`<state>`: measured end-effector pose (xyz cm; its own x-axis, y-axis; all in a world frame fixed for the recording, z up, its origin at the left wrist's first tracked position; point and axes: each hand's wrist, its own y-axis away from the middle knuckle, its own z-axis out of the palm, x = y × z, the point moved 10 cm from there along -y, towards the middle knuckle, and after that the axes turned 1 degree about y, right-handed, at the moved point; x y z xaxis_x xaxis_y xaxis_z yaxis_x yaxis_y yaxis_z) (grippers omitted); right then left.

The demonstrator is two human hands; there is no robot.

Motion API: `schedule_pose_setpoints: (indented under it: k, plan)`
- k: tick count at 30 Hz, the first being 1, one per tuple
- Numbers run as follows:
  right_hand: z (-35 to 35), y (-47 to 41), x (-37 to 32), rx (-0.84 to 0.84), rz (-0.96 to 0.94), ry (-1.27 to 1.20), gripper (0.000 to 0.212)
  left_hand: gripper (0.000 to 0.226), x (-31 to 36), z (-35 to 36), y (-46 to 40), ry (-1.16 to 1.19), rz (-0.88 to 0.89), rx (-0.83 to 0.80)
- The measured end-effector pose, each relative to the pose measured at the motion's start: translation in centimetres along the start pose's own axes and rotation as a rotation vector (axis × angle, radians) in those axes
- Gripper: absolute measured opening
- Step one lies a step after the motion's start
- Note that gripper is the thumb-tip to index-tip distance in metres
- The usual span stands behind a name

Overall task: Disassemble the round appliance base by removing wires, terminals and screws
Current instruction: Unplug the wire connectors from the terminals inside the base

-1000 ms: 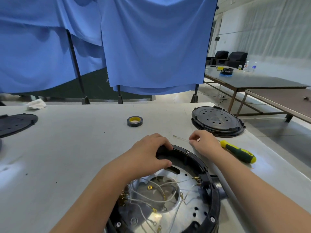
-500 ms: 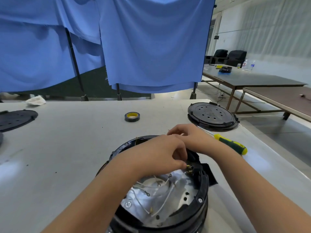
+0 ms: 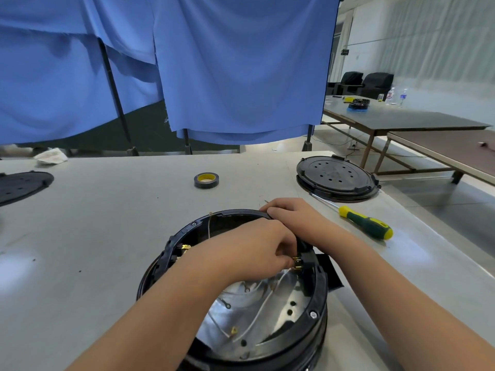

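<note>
Though still gripped, round base [image 3: 316, 295] hardly shifted.

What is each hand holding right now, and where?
Left hand pinches the brass terminal inside the round base; right hand grips the base's far rim.

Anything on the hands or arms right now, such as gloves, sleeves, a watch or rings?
Nothing visible. The left hand and right hand are bare, no gloves. Both forearms are uncovered as far as the frame shows, with no sleeve, watch or wristband. No rings can be seen.

Both forearms and the left hand [image 3: 257, 245] and right hand [image 3: 292, 218] are bare, unsleeved.
</note>
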<state>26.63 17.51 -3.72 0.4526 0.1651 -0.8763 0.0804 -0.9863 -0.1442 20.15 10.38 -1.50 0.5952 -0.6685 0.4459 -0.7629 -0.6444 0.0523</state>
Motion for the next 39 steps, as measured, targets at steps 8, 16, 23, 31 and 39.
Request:
schedule_pose_setpoints:
  k: [8, 16, 23, 31, 39]
  plan:
    - [0.1, -0.4, 0.5, -0.021, 0.009, 0.01, 0.031, 0.011, 0.4, -0.5, 0.2, -0.061, 0.031, 0.072]
    - [0.2, -0.6, 0.8, -0.02, 0.017, -0.005, 0.032, 0.012, 0.3, -0.1, -0.4, -0.079, 0.01, 0.008]
    - [0.3, -0.6, 0.8, -0.039, 0.025, 0.011, 0.03, 0.014, 1.1, -0.6, 0.3, -0.173, 0.07, 0.064]
    - [0.3, 0.0, 0.4, -0.052, 0.044, 0.038, 0.023, 0.016, -0.4, 0.1, 0.1, -0.231, -0.006, -0.002]
    - [0.3, 0.5, -0.5, -0.066, 0.04, 0.044, 0.024, 0.011, -1.5, -1.9, 0.5, 0.138, -0.027, 0.128]
